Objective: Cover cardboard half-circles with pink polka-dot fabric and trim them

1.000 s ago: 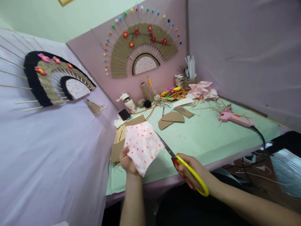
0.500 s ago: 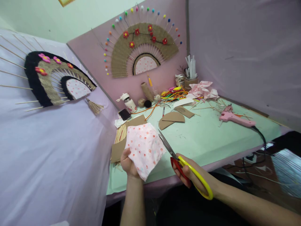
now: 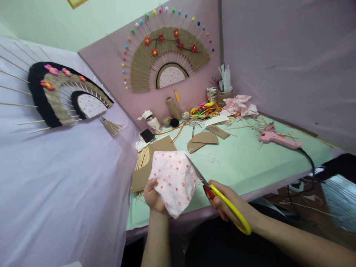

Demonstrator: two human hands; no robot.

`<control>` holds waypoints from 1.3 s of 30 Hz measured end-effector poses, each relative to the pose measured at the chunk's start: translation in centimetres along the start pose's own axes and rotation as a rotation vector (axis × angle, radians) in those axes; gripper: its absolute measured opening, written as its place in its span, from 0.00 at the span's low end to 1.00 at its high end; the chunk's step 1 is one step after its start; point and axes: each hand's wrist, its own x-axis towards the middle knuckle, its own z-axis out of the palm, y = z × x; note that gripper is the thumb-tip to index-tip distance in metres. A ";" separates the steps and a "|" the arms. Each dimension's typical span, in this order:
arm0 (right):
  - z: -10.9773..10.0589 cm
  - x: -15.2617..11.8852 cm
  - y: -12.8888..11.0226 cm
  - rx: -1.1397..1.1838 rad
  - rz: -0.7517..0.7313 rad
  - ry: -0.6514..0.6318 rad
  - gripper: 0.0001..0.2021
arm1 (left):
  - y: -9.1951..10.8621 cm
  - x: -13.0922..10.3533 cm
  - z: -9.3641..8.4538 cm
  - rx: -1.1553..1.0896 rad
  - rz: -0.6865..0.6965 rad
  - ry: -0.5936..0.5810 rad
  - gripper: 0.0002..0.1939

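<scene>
My left hand [image 3: 154,195] grips a piece of pink floral fabric [image 3: 175,181] by its left edge, thumb on top, held up over the table's front edge. Scissors [image 3: 229,202] with one yellow and one red handle are in my right hand [image 3: 226,200], fingers wrapped round the handles. Their blades point up and left along the fabric's right edge, the tip near its upper right corner. Whether the lower blade passes behind the cloth cannot be made out. Beyond the fabric lie cut cardboard half-rounds [image 3: 204,141] on the pale green table [image 3: 236,159].
A pink glue gun [image 3: 279,141] with a black cord lies at the right. Crumpled pink fabric [image 3: 240,105], coloured pipe cleaners [image 3: 205,111], a twine roll [image 3: 174,107] and a white bottle [image 3: 151,120] stand at the back. Decorated fans [image 3: 169,59] hang on the walls. Cardboard [image 3: 140,178] and sticks lie left.
The fabric has shifted slightly right and down with my left hand. The scissors' blades have come closer together and now lie against the fabric's right edge.
</scene>
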 end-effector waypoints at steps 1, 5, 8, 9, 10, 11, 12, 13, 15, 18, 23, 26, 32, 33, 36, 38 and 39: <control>0.1 0.0 0.1 0.005 0.011 0.011 0.32 | 0.1 -0.1 0.0 -0.004 0.008 0.011 0.35; 0.3 0.1 0.2 0.012 0.063 0.043 0.33 | 0.7 -0.4 0.0 -0.009 0.027 0.035 0.34; 0.4 0.1 0.2 0.016 0.127 0.070 0.34 | 1.0 -0.7 0.0 0.000 0.050 0.052 0.34; 0.5 0.2 0.2 0.017 0.144 0.075 0.34 | 1.1 -0.7 0.1 0.005 0.060 0.055 0.35; 0.5 0.2 0.2 0.015 0.156 0.079 0.34 | 1.2 -0.8 0.2 0.008 0.069 0.055 0.35; 0.6 0.2 0.2 0.012 0.165 0.080 0.34 | 1.2 -0.9 0.2 0.012 0.074 0.055 0.36; 0.6 0.2 0.3 0.008 0.170 0.081 0.34 | 1.2 -0.9 0.3 0.016 0.076 0.057 0.36; 0.6 0.2 0.3 0.005 0.174 0.081 0.34 | 1.2 -0.9 0.4 0.019 0.077 0.059 0.37; 0.6 0.2 0.2 -0.003 0.180 0.079 0.34 | 1.2 -1.0 0.5 0.021 0.080 0.062 0.38; 0.5 -0.1 -0.2 -0.035 0.119 0.036 0.35 | 1.1 -1.1 0.3 0.023 0.081 0.049 0.38; 0.1 -0.6 -0.2 -0.115 -0.015 -0.068 0.32 | 0.9 -1.6 0.0 0.042 0.054 0.012 0.36; -0.1 -0.7 0.2 -0.134 -0.031 -0.078 0.31 | 0.6 -1.8 0.4 0.043 0.026 0.007 0.36; 0.0 -0.6 0.7 -0.117 0.008 -0.047 0.30 | -0.1 -1.9 1.3 0.076 -0.008 -0.037 0.38; 0.1 -0.6 0.6 -0.116 0.015 -0.039 0.30 | -0.2 -2.0 1.4 0.085 -0.010 -0.036 0.39; 0.2 -0.5 0.3 -0.118 0.045 -0.011 0.30 | -0.2 -2.0 1.5 0.111 -0.016 -0.020 0.40; 0.3 -0.5 0.0 -0.113 0.073 0.005 0.31 | -0.1 -2.0 1.5 0.117 -0.017 -0.015 0.40; 0.3 -0.4 -0.1 -0.107 0.087 0.012 0.31 | -0.1 -2.0 1.5 0.115 -0.015 -0.014 0.41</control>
